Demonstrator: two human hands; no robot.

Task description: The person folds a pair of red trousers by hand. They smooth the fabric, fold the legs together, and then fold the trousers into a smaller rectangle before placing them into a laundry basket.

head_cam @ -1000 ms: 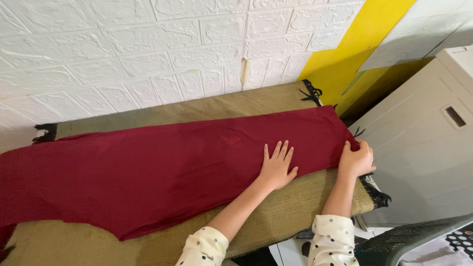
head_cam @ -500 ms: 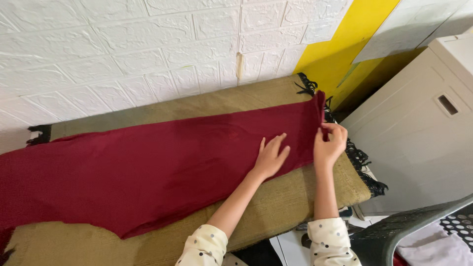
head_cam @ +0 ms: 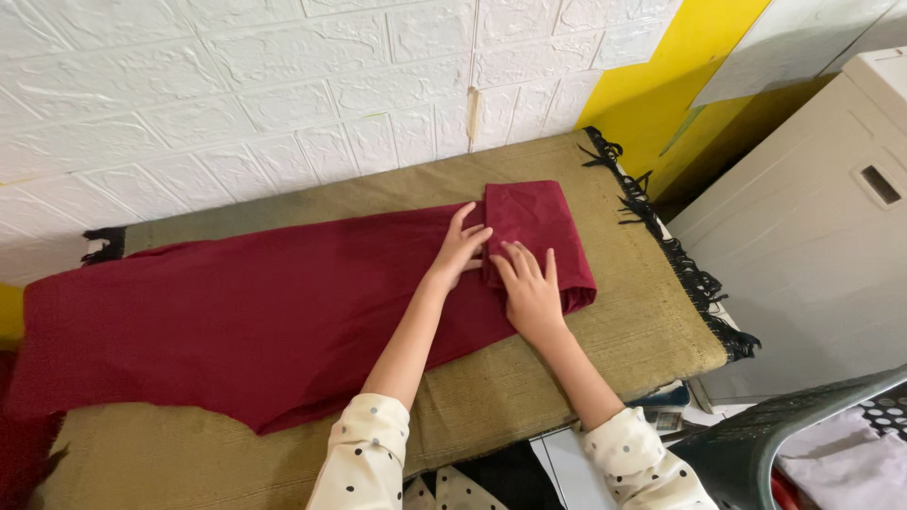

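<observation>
A long dark red cloth (head_cam: 236,312) lies across an olive mat (head_cam: 529,397) on a table. Its right end is folded back over itself into a flap (head_cam: 539,222). My left hand (head_cam: 460,247) rests at the flap's left edge, fingers spread, touching the cloth. Flat on top of the folded flap lies my right hand (head_cam: 531,288), pressing down with its fingers apart. Neither hand grips anything. Both sleeves are white with dark dots.
The mat has a black fringe (head_cam: 685,274) along its right side. A white brick-pattern wall (head_cam: 283,85) stands behind, with a yellow strip (head_cam: 680,76) at the right. A pale cabinet (head_cam: 812,246) and a dark plastic basket (head_cam: 784,444) stand to the right.
My right hand has carried the cloth's right end leftward and folded it over. Both hands now lie on the fold; the mat's right part is uncovered.
</observation>
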